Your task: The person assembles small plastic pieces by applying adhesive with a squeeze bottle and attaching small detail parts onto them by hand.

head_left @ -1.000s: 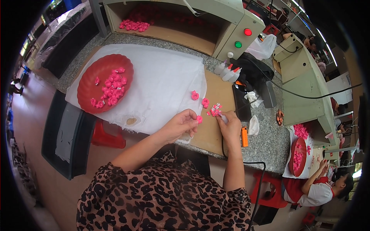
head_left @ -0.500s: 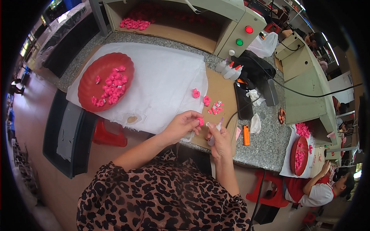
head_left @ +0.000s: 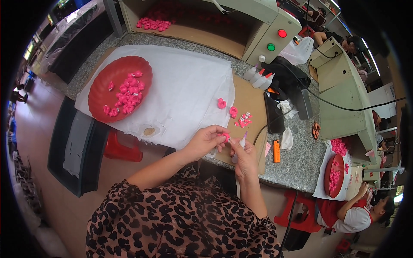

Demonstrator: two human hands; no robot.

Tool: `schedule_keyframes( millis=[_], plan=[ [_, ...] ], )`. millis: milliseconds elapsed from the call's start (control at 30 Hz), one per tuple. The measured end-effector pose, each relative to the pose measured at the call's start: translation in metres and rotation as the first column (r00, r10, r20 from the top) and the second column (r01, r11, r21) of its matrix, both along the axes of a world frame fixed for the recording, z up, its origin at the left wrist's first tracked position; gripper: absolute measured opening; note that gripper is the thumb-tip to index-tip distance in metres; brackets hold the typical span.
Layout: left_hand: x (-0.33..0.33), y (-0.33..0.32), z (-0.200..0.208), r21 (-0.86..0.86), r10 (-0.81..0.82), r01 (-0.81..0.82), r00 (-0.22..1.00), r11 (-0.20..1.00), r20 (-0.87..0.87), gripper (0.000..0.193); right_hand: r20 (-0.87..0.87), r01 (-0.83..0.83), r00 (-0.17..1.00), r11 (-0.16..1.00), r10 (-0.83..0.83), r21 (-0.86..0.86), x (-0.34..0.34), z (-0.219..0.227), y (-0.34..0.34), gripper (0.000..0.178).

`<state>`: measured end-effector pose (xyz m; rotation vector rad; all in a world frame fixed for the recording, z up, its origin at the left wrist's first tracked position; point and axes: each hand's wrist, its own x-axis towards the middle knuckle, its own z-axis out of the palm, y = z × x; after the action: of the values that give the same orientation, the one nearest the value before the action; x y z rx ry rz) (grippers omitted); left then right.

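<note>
My left hand [head_left: 203, 142] pinches a small pink rounded piece [head_left: 226, 137] between thumb and fingertips. Just right of it, my right hand [head_left: 246, 162] is closed around a small whitish glue bottle [head_left: 242, 143], its thin purple nozzle pointing up and away. The right thumb and fingertip also meet at the pink piece's right side, where a tiny pale part partly shows. Beyond my hands, a little heap of pink and silvery bits [head_left: 243, 120] lies on brown cardboard [head_left: 254, 101]. Two loose pink pieces, a nearer one [head_left: 233, 112] and a farther one [head_left: 221, 103], sit beside the heap.
A red scalloped dish [head_left: 100, 92] with many pink pieces stands on white paper [head_left: 185, 77] at left. Behind is an open-fronted machine [head_left: 258, 41]. Glue bottles [head_left: 259, 79], an orange lighter [head_left: 276, 151] and tissue [head_left: 287, 138] lie rightward. A co-worker [head_left: 355, 213] sits at far right.
My right fingertips have moved left, bringing the tiny pale part from a short gap away up against the pink piece in my left hand. The view has shifted slightly.
</note>
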<state>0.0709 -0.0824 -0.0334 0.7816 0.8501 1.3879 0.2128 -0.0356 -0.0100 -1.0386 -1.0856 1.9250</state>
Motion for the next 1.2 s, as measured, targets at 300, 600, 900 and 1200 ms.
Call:
schedule_keyframes(
  millis=[300, 600, 900, 1200],
  plan=[
    [0.0, 0.0, -0.001, -0.012, 0.015, -0.015, 1.0, 1.0, -0.019, 0.022, 0.02, -0.006, 1.0, 1.0, 0.005, 0.011, 0.0, -0.003, -0.002, 0.015],
    [0.001, -0.002, -0.005, -0.004, 0.021, -0.021, 0.998, 1.0, 0.053, 0.02, 0.057, -0.034, 0.998, 0.999, 0.035, -0.012, -0.002, -0.001, -0.001, 0.017],
    [0.0, 0.006, 0.005, 0.026, 0.045, -0.046, 0.998, 0.999, 0.053, 0.017, 0.018, -0.133, 0.991, 0.988, 0.135, -0.076, -0.003, 0.001, 0.014, 0.018],
    [0.005, 0.005, 0.013, 0.052, -0.031, 0.054, 0.924, 0.997, -0.381, 0.024, 0.051, 0.092, 0.994, 0.995, -0.094, 0.041, -0.004, 0.004, -0.004, 0.017]
  ],
)
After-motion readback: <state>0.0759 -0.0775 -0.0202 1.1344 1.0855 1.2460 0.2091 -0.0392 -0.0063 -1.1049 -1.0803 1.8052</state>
